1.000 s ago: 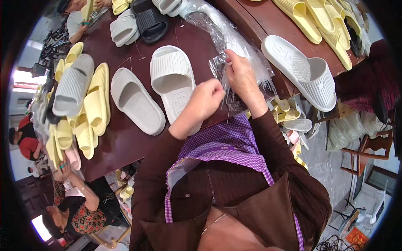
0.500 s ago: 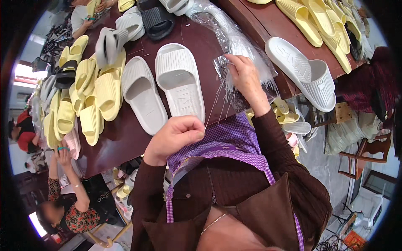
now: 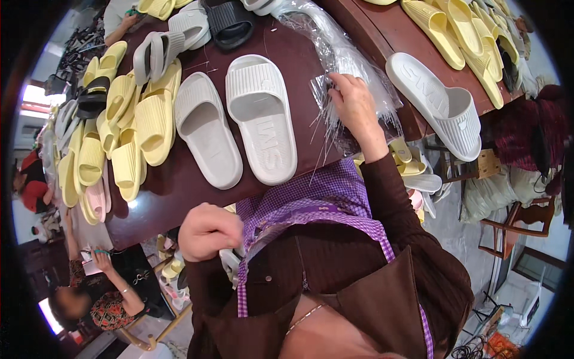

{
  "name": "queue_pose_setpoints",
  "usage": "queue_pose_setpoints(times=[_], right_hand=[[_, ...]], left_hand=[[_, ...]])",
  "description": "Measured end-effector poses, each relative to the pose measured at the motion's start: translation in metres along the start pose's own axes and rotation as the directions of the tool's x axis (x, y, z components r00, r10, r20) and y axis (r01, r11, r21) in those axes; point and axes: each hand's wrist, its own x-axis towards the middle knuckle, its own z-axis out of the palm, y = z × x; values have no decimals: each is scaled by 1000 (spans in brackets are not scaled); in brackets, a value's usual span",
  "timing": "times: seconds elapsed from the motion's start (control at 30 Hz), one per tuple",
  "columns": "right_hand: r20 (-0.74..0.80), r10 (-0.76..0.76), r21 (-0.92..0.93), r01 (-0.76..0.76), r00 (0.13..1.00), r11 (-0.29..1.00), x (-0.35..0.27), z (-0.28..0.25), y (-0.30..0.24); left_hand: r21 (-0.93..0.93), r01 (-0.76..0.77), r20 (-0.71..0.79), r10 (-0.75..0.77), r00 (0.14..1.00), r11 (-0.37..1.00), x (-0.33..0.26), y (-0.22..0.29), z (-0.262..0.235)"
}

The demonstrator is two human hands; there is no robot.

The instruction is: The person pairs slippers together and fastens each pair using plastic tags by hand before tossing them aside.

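Observation:
My right hand lies over a bundle of thin, clear plastic strands, thumb and fingers pinched at its near end. A crinkled clear plastic bag wraps the rest of the bundle. My left hand is closed in front of the table edge; whatever is inside it is hidden. Just below that hand shows part of a grey object. Between my hands and the far side, a light grey slide sandal and a second, paler one lie side by side, toes away from me.
Yellow slides crowd the table's left side, with black slides farther back. A grey slide rests at the right table's edge. A co-worker sits at the lower left. A wooden chair stands right.
My left hand has moved left and down, away from the paler slide and the strands. My right hand stays at the bundle, shifted slightly. The co-worker's hands have lowered.

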Motion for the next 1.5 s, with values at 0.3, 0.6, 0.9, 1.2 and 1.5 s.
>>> queue_pose_setpoints(times=[0.3, 0.6, 0.9, 1.2, 1.5], right_hand=[[-68, 91, 408, -56, 994, 911, -1, -27, -20], [-71, -646, 364, 623, 760, 692, -6, -51, -122], [-29, -614, 519, 537, 789, 665, 1, -33, -110], [240, -308, 801, -9, 920, 598, -2, -58, -92], [753, -57, 518, -537, 656, 665, -35, -38, -86]], left_hand=[[-160, 121, -571, -192, 798, 980, -29, 10, -1], [-303, 281, -434, -395, 810, 910, 23, 4, 21], [-265, 199, -468, -307, 829, 943, 49, 8, 8], [391, 63, -484, 147, 863, 918, 77, -24, 4], [697, 189, -195, -70, 978, 692, 33, -37, 31]])
